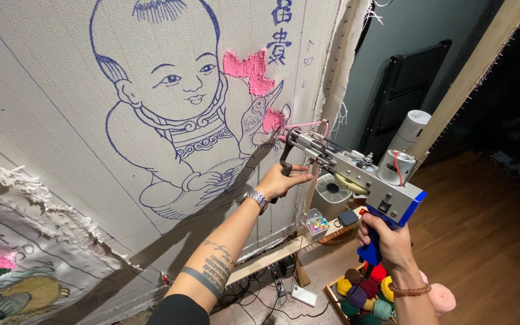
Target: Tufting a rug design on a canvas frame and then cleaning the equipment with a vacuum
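Left hand (281, 180) grasps the black front handle (285, 168) of the tufting gun (356, 174), needle end against the canvas (49, 102) above-left of it. Right hand (386, 241), lower right, grips the blue rear handle (371, 247). Yarn balls (362, 292) lie below it.

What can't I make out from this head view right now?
- Needle tip of the tufting gun: too small against the cloth to tell if it touches.
- Trigger: covered by the right hand.
- Front handle: mostly wrapped by the left hand.
- Yarn balls: partly behind the right wrist, cut off by the bottom edge.
- Pink yarn source: not traceable.
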